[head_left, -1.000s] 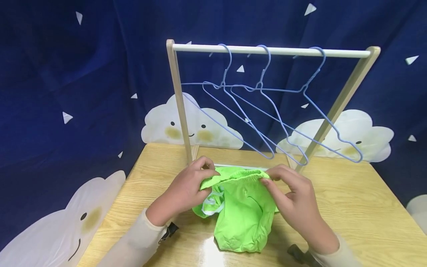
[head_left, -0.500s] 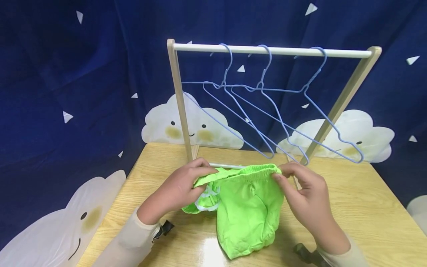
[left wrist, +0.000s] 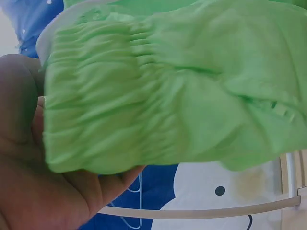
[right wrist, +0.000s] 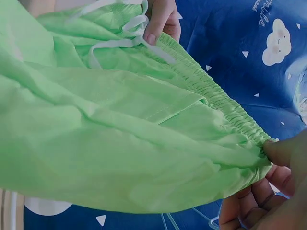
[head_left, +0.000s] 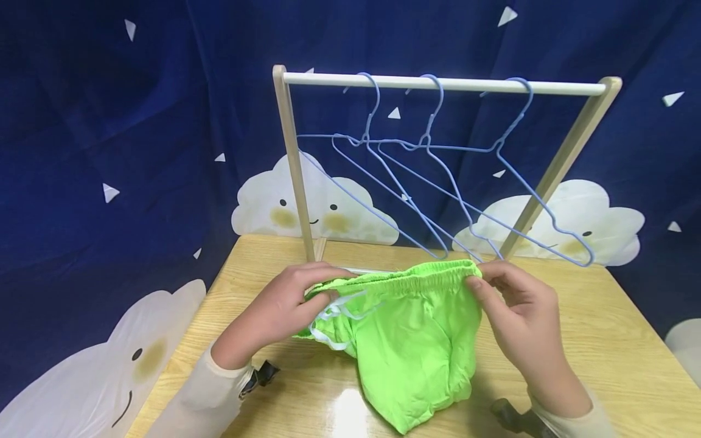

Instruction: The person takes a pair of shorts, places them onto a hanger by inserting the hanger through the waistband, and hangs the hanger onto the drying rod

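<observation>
Above the table (head_left: pixel 591 340), fingers (head_left: pixel 326 274) of both hands (head_left: pixel 287 298) (head_left: pixel 523 316) pinch bright green shorts (head_left: pixel 418 350), waistband (head_left: pixel 421 281) gathered.

- A light wooden table (head_left: pixel 580 331) with visible grain; its far edge lies at twelve o'clock, the far corners near ten and between two and three;
- on its surface, a bright glare patch (head_left: pixel 350 417) near seven o'clock;
- a rack (head_left: pixel 471 84) standing toward twelve o'clock; one foot (head_left: pixel 320 248) rests on the wood near eleven; the other post (head_left: pixel 554 176) descends toward two, its base hidden.
</observation>
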Demonstrator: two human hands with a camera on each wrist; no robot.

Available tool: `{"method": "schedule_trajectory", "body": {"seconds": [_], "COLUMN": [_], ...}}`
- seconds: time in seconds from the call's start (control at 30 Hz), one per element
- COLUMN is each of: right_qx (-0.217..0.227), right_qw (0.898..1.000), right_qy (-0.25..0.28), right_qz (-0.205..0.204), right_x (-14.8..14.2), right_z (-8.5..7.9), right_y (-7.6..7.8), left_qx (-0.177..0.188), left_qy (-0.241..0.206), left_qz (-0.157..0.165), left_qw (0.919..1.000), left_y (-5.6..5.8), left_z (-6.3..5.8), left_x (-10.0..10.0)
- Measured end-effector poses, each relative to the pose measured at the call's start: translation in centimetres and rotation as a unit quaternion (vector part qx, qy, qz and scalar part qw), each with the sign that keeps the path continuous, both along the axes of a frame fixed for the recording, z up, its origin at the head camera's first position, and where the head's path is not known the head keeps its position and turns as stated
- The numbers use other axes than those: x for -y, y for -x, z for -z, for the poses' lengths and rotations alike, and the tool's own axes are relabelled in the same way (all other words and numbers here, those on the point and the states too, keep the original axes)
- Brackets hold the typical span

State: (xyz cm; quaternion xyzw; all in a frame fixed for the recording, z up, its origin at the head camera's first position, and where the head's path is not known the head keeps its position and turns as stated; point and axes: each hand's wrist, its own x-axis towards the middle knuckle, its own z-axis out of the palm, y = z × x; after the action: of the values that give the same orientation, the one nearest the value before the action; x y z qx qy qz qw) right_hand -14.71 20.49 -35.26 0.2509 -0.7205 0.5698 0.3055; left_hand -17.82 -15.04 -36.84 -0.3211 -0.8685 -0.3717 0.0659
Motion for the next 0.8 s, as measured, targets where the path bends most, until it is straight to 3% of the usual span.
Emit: {"method": "schedule_trajectory", "body": {"seconds": [0.23, 0.43, 0.8], "right_qx": [0.047, 0.118, 0.08], "right_qw": [0.997, 0.991, 0.994], "right_qy": [0.057, 0.066, 0.061], "right_qz": [-0.031, 0.011, -0.039], "right_x": [-0.5, -0.8, -2.0], "right_z": [-0.6, -1.4, -0.9], "right_y": [-0.4, -1.0, -0.5], "left_qx": [0.009, 0.017, 0.013], "left_qy": [-0.031, -0.055, -0.067], "left_qz": [0.013, -0.013, -0.036], "left_qw": [0.9994, 0.9982, 0.997], "left_y": [-0.3, -0.9, -1.6], "left_z": [-1.1, -2.1, -2.9], "left_x": [1.3, 2.6, 2.7]}}
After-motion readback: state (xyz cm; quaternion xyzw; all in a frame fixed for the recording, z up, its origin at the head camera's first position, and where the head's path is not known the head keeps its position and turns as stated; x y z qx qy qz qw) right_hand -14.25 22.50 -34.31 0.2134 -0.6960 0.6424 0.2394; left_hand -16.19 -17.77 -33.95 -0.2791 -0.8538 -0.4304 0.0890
